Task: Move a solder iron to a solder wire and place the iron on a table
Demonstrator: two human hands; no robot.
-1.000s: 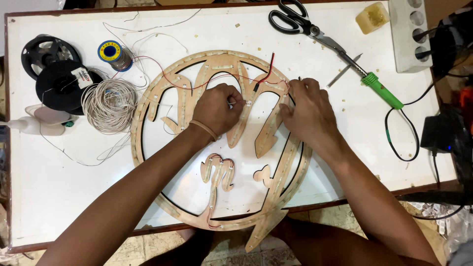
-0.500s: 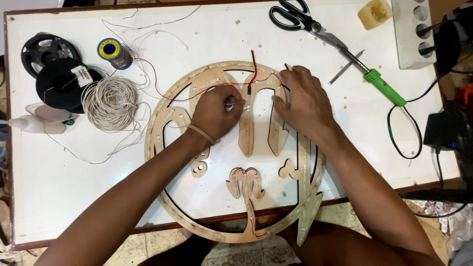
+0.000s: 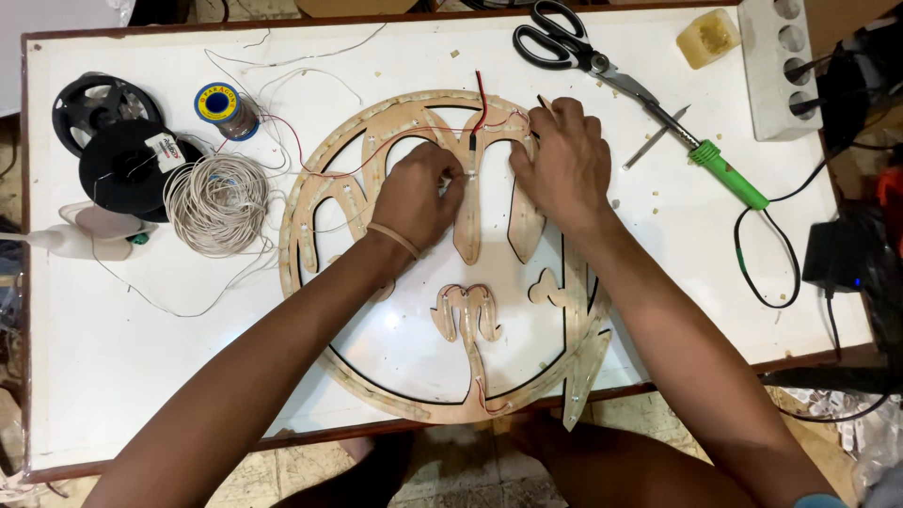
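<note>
Shifted since the earlier frame: wooden cutout panel (image 3: 451, 310) now sits lower and turned on the table (image 3: 113, 357), its bottom edge overhanging the near side; both hands have moved up toward its top arc.

Head view, items:
- Left hand (image 3: 419, 198): fingers curled, pinching a small metal-tipped tool against the central wooden strip; tan band on the wrist.
- Right hand (image 3: 560, 160): fingers bent, pressing down on the panel's upper right arc beside the red wire (image 3: 482, 99); whether it grips anything, cannot tell.
- Risk, as a judgement: the overhanging panel could tip or slide under pressure; thin wires could snag and pull loose.
- Labels: solder spool (image 3: 219, 105), round blue and yellow face, upper left; black reel (image 3: 132, 169) with a white rectangular tag.
- Also: wire coil (image 3: 218, 202), scissors (image 3: 564, 42), green-handled soldering iron (image 3: 710, 155).
</note>
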